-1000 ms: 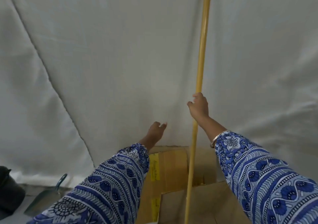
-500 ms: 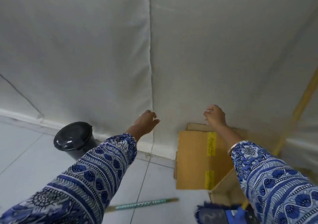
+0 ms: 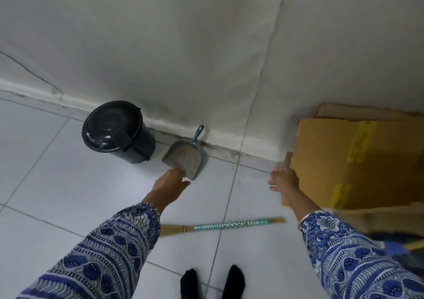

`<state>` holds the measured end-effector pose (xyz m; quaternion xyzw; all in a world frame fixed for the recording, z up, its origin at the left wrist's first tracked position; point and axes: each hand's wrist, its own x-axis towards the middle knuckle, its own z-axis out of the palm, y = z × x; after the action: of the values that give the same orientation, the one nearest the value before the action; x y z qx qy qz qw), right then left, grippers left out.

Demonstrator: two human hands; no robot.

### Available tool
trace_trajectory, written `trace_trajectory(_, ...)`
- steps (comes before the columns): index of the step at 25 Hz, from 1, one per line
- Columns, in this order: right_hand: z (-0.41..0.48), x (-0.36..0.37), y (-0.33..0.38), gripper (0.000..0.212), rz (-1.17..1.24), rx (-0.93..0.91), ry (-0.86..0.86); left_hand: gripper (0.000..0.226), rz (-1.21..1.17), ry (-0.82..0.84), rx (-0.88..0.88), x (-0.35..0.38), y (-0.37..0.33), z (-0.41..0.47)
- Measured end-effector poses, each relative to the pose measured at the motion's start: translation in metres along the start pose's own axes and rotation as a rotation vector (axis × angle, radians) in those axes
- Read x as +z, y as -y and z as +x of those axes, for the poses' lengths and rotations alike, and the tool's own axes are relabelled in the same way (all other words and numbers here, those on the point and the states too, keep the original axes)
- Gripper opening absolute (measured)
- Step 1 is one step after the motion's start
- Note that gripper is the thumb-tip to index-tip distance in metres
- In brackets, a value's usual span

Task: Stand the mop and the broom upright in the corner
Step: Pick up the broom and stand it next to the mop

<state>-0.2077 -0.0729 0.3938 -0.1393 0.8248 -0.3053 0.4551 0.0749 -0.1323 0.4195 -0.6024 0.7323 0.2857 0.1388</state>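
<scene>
The broom (image 3: 229, 225) lies flat on the white floor tiles in front of my feet, its green-and-white wrapped handle pointing right and its straw end hidden under my left sleeve. My left hand (image 3: 169, 184) hovers above the floor with fingers apart, empty, just in front of the dustpan. My right hand (image 3: 283, 180) is also empty and open, beside the cardboard box. The mop (image 3: 399, 244) shows only as a blurred blue head and a yellow stick end at the right edge.
A black lidded bin (image 3: 119, 131) stands against the white cloth-covered wall. A grey-blue dustpan (image 3: 187, 156) lies next to it. A cardboard box (image 3: 358, 161) with yellow tape fills the right corner. My feet in black socks (image 3: 212, 280) stand on the tiles.
My right hand let go of the yellow mop stick, which now stays at the right. The view swung left and down to the floor, bringing the bin, dustpan and lying broom into sight.
</scene>
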Motion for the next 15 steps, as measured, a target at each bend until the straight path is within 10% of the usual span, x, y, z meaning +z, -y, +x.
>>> trace_trajectory(15, 0.228, 0.243, -0.386, 0.027, 0.382, 0.724, -0.126, 0.041, 0.231, 0.337, 0.089, 0.439, 0.134, 0.174)
